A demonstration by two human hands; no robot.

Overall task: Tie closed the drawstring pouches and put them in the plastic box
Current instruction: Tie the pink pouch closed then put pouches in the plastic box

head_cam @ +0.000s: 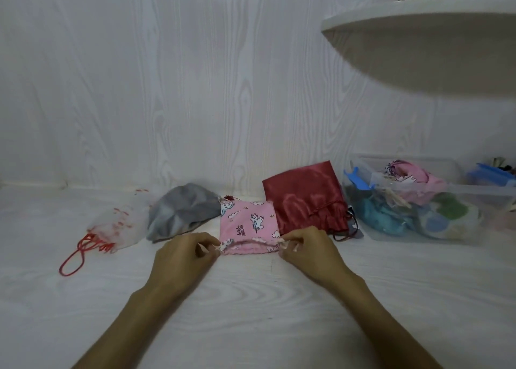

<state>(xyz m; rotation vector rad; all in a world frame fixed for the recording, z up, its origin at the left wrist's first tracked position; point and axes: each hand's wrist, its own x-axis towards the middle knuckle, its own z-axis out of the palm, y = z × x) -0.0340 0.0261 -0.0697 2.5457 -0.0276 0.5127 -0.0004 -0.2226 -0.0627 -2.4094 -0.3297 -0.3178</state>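
Pinching the cord ends at each side of the pink pouch (248, 223) near the desk's middle, left hand (185, 252) and right hand (310, 248) needed even outward pulls before knotting.

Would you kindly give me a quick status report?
Both hands, left and right, pinch pink unicorn-print fabric pouch drawstring ends. Pouch untied. Clear plastic box unobstructed.

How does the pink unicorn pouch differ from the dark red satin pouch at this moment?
The pink unicorn pouch is printed and matte; the dark red satin pouch is plain and shiny. The left hand and right hand pinch the pink pouch's drawstring at either end of its opening, while nothing touches the red one. The pink pouch lies nearer the person, the red one behind it by the plastic box. Both lie flat, outside the box.
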